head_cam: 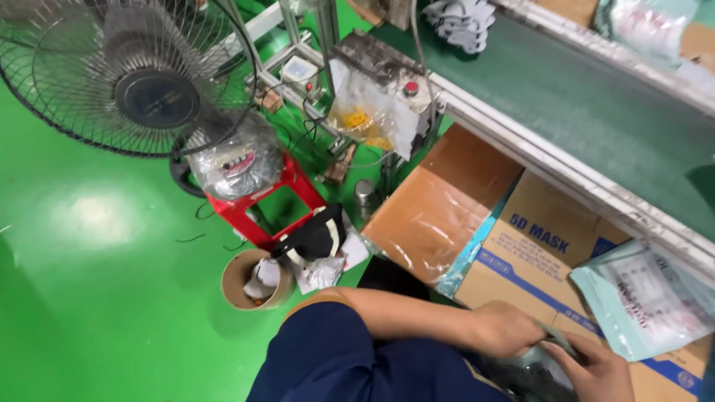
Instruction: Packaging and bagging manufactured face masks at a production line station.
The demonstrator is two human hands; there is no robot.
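Grey, dark bundle [530,372] sits low at my lap, beside a cardboard box [547,246]. My left hand [503,327] curls its fingers over it; my right hand [596,368] pinches its edge. Green floor [89,298] lies left.

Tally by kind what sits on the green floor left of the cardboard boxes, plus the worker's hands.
Fan: 1
Red stool: 1
Round cardboard tub: 1
Metal cylinder: 1
Hands: 2, the left hand and the right hand, both on a grey bundle
Total: 6
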